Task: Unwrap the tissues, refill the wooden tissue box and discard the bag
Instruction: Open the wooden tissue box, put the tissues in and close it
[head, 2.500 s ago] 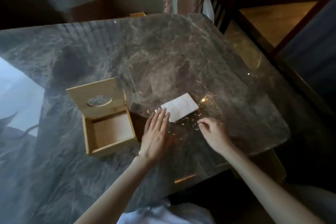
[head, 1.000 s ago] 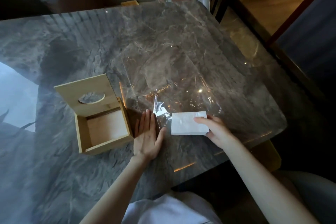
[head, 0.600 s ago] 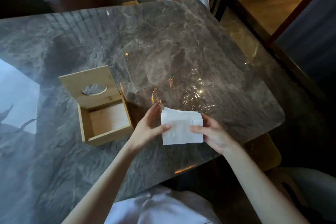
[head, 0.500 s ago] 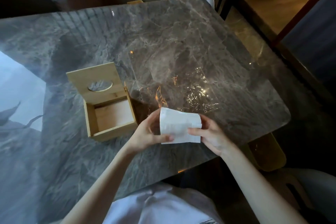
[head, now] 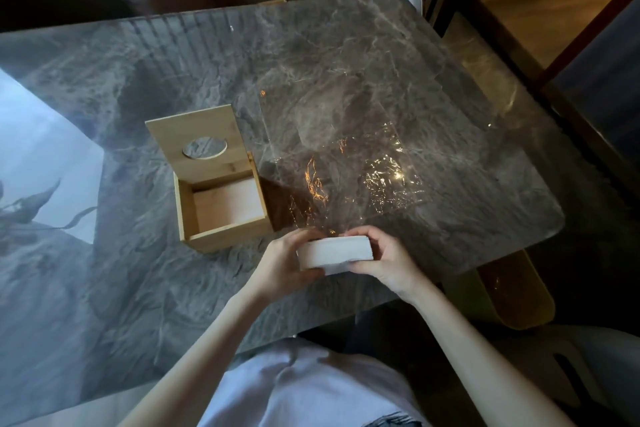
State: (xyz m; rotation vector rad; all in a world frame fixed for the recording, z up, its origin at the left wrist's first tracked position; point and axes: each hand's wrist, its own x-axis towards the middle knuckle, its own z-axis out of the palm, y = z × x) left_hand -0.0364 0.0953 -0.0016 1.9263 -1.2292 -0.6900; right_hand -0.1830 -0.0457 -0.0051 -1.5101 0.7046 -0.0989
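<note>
You hold the tissues between both hands, just off the near right corner of the box; the stack's long axis runs left to right, one short end in each palm. Your left hand wraps the end nearer the box, thumb under and fingers curled over the top; your right hand clamps the far end the same way. The box lies left and slightly beyond the stack, lid tipped back, cavity bare; so the left hand leads. The bag lies flat on the table, right of the box, beyond your fingers, not yet discarded.
</note>
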